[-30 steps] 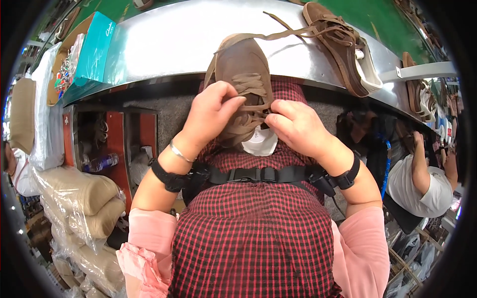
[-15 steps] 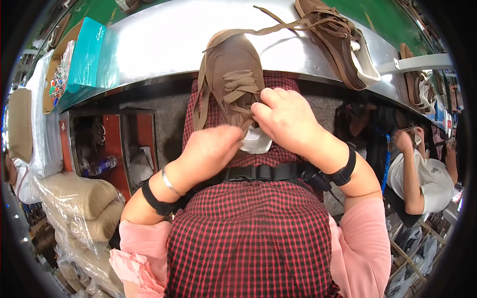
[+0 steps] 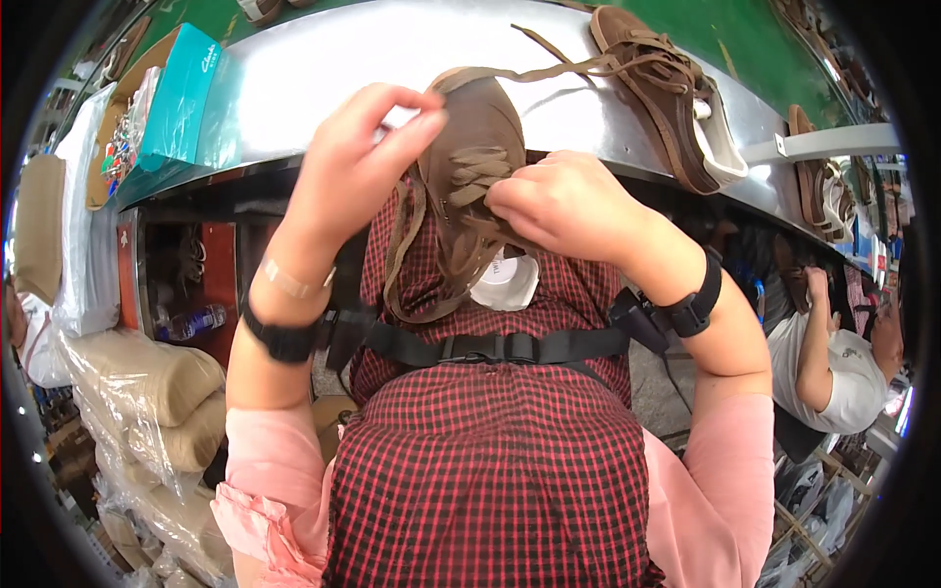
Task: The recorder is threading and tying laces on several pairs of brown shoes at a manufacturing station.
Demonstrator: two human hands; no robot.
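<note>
A brown lace-up shoe [image 3: 480, 127] rests with its toe at the bench edge and its heel on my checked lap, its white insole [image 3: 505, 282] showing. Its brown shoelace [image 3: 480, 167] crosses the upper, and a long loop hangs down on the left. My right hand [image 3: 569, 208] is closed on the shoe's right eyelet edge; whether it also pinches lace is hidden. Beside the toe, my left hand [image 3: 368, 162] is slightly blurred, thumb and forefinger apart, close to a lace strand lying over the toe. That strand stretches right toward a second brown shoe [image 3: 667, 98].
A metal bench [image 3: 294, 88] spans the far side, with a teal box [image 3: 176, 98] at its left end. More shoes [image 3: 818, 176] stand at the right, near a person in a white shirt [image 3: 833, 363]. Plastic-wrapped beige bundles [image 3: 162, 392] are stacked at left.
My left hand has moved up from the shoe's opening to beside its toe, its fingers spreading. A lace loop now hangs lower at left. My right hand stays at the eyelets.
</note>
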